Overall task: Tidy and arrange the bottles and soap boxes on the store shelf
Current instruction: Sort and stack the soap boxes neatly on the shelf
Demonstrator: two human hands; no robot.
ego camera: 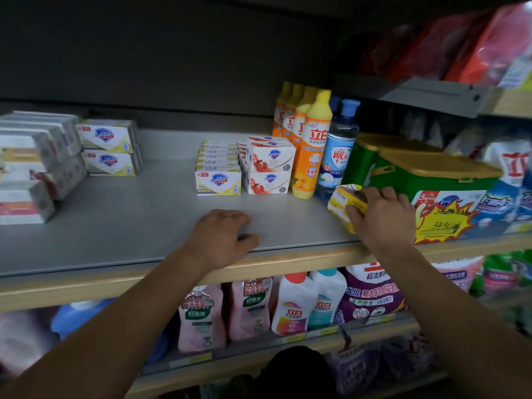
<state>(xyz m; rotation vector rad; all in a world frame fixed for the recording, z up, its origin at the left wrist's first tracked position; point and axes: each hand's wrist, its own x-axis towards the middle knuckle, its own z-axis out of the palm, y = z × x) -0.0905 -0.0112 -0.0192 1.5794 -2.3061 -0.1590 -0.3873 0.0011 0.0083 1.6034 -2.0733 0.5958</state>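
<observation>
On the grey shelf (129, 226), near its front edge, the left hand (221, 240) is resting palm down, its fingers (230, 218) loosely bent and grasping nothing. To the right, the right hand (380, 217) is gripping a yellow soap box (344, 201), its fingers curling over the top of the box and the thumb pressing the near side. That box is sitting tilted, just in front of a green tub (403, 174) with a yellow lid and just beside a blue-capped bottle (338, 151).

Left of that bottle, a row of orange bottles (309, 145) with yellow caps is standing upright, running toward the back wall. Touching the front orange bottle, red-and-white soap boxes (269, 168) are sitting stacked two high, and beside them a row of yellow-and-white soap boxes (218, 182) is lying one behind another. Well apart, at the far left, two more yellow-and-white boxes (108, 151) are sitting stacked, next to wrapped soap packs (31, 168) piled at the shelf's left end.

Below the shelf, pink pouches (201, 318) and white bottles (293, 303) are standing on the lower shelf.
</observation>
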